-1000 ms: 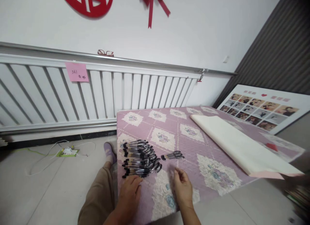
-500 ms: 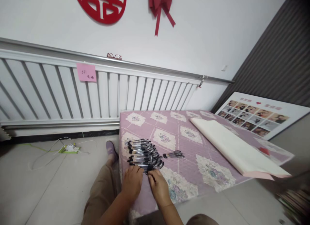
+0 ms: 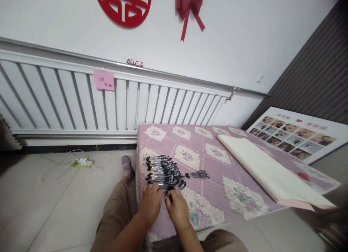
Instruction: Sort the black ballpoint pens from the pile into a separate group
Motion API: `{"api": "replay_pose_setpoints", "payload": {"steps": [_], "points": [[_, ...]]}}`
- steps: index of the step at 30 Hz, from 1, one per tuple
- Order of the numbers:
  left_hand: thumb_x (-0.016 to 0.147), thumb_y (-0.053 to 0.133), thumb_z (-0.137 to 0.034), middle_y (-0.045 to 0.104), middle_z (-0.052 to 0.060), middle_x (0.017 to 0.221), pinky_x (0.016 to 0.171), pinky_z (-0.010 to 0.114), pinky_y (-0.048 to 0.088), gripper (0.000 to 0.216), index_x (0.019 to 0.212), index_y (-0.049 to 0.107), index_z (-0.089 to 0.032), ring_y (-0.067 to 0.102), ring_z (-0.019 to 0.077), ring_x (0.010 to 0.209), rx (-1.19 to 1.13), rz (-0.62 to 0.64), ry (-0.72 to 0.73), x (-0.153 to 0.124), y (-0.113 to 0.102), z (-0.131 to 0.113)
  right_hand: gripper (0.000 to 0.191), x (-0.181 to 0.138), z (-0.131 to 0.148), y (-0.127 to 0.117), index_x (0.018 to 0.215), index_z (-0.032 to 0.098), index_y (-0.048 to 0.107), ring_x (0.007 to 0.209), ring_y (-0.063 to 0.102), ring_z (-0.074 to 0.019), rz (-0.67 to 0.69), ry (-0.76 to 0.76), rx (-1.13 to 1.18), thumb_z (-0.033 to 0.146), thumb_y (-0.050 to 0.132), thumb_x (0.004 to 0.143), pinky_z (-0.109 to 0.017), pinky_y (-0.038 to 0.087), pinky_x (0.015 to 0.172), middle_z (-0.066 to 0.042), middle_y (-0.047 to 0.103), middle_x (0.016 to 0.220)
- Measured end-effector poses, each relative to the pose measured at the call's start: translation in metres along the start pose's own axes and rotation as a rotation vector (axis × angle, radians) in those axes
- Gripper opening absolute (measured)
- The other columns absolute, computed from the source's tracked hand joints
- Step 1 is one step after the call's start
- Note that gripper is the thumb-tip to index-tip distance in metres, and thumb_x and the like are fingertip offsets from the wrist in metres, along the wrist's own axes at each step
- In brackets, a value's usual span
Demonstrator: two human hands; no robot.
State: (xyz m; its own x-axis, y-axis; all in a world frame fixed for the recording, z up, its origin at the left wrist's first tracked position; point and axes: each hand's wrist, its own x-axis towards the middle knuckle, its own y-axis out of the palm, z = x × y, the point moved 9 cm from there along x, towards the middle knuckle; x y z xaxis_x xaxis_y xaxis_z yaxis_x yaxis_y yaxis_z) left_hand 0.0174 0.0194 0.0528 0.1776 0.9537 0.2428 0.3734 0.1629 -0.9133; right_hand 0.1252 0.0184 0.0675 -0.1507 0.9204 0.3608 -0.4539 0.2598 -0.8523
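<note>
Clear-barrelled pens with black caps and clips (image 3: 163,169) lie side by side in a stack on the purple floral cloth. At the near end of this stack my left hand (image 3: 150,202) has its fingers curled over a pen, partly hiding the lowest ones. Close beside it, my right hand (image 3: 177,208) pinches at the other end of a pen, thumb and fingers together. The pen between the hands is mostly covered by my fingers. A small separate group of pens (image 3: 197,175) lies to the right of the stack.
The table (image 3: 209,205) bears a long cream sheet with pink underside (image 3: 252,168) and a small red object (image 3: 303,177). Behind stands a white radiator (image 3: 130,107) with a pink note (image 3: 104,80). A photo board (image 3: 296,136) leans at right. A power strip (image 3: 83,162) lies on the floor.
The whole view has shifted slightly, so things appear a little further right. Both hands stay at the near end of the pen stack, with only small finger movement.
</note>
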Motion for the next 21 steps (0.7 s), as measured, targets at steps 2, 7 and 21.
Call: {"api": "replay_pose_setpoints", "payload": {"steps": [2,7,21], "points": [[0.093,0.047,-0.021,0.057,0.004,0.103,0.089,0.040,0.033,0.017,0.096,0.064,-0.023,0.047,0.0229,0.102,0.007,0.000,0.001,-0.0002,-0.0005,-0.0002,0.011,-0.0010,0.0004,0.0004,0.074,0.023,0.057,0.076,0.059,-0.0194,-0.003,-0.016,-0.005,0.016,0.051,0.080,-0.027,0.043,0.068,-0.003,0.060,0.077],[0.092,0.049,-0.023,0.058,0.002,0.099,0.086,0.038,0.034,0.013,0.094,0.063,-0.024,0.049,0.0221,0.100,0.024,0.024,0.018,0.0000,-0.0003,-0.0016,0.010,-0.0030,0.0017,0.0007,0.077,0.022,0.058,0.079,0.058,-0.0197,0.009,-0.038,0.014,0.016,0.051,0.081,-0.028,0.043,0.070,-0.003,0.060,0.080],[0.093,0.049,-0.026,0.059,0.003,0.097,0.081,0.035,0.037,0.017,0.097,0.066,-0.027,0.051,0.0219,0.095,0.045,0.093,0.017,0.0030,0.0083,-0.0015,0.011,-0.0085,-0.0012,0.0053,0.074,0.022,0.057,0.077,0.056,-0.0210,0.041,-0.067,0.018,0.013,0.054,0.079,-0.030,0.042,0.069,-0.004,0.059,0.079]]}}
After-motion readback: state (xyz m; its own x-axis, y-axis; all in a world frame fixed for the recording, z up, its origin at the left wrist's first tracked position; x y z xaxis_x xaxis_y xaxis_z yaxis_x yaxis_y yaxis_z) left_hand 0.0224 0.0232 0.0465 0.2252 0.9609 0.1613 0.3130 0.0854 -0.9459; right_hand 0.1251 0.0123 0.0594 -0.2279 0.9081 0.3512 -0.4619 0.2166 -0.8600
